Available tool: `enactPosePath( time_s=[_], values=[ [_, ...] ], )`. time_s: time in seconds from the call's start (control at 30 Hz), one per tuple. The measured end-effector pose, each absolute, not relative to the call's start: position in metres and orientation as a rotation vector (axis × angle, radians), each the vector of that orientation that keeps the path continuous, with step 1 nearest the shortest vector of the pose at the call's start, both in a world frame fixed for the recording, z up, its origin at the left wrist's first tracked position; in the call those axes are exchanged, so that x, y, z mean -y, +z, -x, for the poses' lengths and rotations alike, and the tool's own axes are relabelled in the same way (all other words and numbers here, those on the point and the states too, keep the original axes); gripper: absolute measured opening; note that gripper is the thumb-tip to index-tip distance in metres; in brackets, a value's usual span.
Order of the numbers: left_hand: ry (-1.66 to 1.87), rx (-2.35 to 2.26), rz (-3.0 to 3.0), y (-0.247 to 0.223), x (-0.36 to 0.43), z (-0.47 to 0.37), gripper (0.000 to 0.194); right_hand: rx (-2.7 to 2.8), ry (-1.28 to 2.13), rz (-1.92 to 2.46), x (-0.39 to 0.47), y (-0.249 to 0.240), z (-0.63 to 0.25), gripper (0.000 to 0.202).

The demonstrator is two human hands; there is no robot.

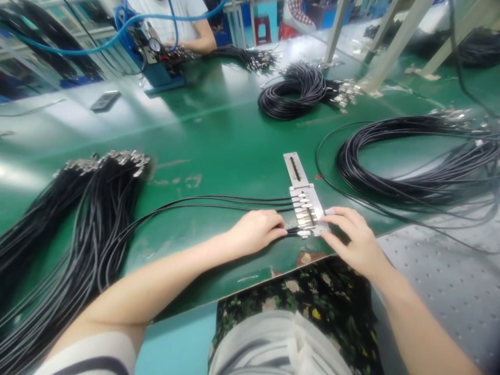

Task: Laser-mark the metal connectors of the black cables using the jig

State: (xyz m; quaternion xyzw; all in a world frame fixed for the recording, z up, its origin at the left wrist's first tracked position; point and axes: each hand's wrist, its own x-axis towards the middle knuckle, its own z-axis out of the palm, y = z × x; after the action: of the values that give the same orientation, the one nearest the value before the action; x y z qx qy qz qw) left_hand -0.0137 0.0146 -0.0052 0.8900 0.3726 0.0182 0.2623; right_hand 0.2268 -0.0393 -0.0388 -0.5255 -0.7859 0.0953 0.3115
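Observation:
A flat silver metal fixture [318, 212] lies near the table's front edge, its hinged slotted plate [290, 162] folded out away from me. Several metal-ended connectors [303, 209] rest side by side across it, with their black cables [219, 197] running off to the left. My left hand [258, 229] is closed around cables at the fixture's near left side, its fingertips just short of the connectors. At the right edge, my right hand [356, 240] grips the fixture between thumb and fingers. What lies under the left palm is hidden.
A large cable bundle [94, 219] with metal ends lies at left. Coiled cables [351, 151] lie at right, another coil [291, 94] farther back. A blue machine with a gauge [156, 57] stands across the green table [219, 140], beside a person's arm [203, 39]. Table legs rise at upper right.

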Motion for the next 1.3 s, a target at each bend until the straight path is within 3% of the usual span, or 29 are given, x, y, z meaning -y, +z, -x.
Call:
enactPosePath(
  time_s=[0.3,0.5,0.97,1.3],
  values=[
    [0.123,-1.240,-2.350,0.022,-0.032,-0.002,0.021,1.938,0.436,1.392,0.015,-0.032,-0.234,0.015],
    [-0.136,-1.303,-2.492,0.002,-0.032,-0.018,0.022,2.023,0.447,1.310,0.005,-0.041,-0.231,0.033],
    [-0.249,-1.312,-2.578,0.002,-0.033,-0.030,0.021,2.100,0.341,1.281,0.009,-0.045,-0.231,0.045],
    [-0.039,-1.088,-2.816,-0.007,-0.021,-0.011,0.028,2.171,0.159,1.263,0.010,-0.046,-0.225,0.043]
  ],
)
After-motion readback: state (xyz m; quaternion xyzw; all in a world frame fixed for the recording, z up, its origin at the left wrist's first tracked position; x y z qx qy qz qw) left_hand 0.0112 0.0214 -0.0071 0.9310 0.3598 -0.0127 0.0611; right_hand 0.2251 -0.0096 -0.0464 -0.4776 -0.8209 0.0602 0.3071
